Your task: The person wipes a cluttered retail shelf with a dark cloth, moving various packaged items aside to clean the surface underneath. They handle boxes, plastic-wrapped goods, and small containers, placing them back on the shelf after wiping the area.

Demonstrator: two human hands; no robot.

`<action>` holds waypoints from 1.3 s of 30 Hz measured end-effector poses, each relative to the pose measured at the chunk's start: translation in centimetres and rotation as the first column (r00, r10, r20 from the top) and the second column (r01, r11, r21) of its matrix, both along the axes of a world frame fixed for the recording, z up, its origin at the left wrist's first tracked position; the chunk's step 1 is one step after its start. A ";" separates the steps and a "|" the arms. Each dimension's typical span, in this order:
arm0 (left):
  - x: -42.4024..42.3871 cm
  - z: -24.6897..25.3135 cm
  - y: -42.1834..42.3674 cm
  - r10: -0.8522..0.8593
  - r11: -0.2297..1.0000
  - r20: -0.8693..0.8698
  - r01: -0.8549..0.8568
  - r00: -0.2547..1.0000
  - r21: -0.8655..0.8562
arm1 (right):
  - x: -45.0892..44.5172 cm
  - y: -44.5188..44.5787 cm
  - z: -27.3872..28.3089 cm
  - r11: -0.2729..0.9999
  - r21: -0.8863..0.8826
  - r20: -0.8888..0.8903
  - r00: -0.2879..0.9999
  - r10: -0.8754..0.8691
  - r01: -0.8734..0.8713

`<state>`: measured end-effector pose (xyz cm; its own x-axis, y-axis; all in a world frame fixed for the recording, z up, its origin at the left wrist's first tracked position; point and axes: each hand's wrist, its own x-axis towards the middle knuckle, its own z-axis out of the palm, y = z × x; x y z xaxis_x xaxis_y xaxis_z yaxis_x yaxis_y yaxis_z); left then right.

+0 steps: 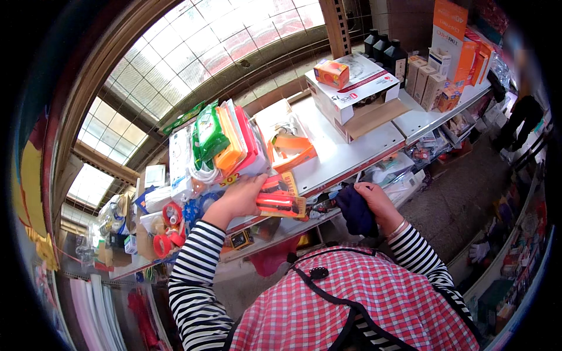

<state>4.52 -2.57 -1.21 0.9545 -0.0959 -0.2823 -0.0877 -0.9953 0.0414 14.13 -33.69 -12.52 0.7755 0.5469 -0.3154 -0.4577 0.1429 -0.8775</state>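
Note:
My left hand (240,197) is closed on carded red-and-black cutters (281,204) at the front edge of a white metal shelf (364,145). Two yellow-backed cards show, one overlapping the other. Just behind that hand stand a green packet (210,134), orange and red packets and a coiled white cable (204,173). In my right hand (378,204) a bunched dark navy cloth (356,213) hangs in front of the shelf edge. An orange-edged open box (292,153) lies on the shelf beyond the cutters.
A white carton (351,87) with a small orange box (331,74) on top stands farther right, near black bottles (395,59) and small upright boxes. Red tape rolls (162,245) lie at the left. Packaged goods fill the lower shelf. At far right, a person's dark-clothed legs (520,123) show.

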 end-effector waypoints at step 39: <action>7.7 0.7 -4.0 0.492 -0.576 -0.547 -0.218 0.677 -0.788 | 8.2 12.0 4.5 0.578 -0.527 0.825 0.210 0.525 0.623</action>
<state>12.26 -6.62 -0.48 0.8657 0.3403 -0.3671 0.1288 0.5573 0.8203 22.31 -21.66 -8.07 0.7414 0.5264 0.4163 0.6540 -0.7059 -0.2721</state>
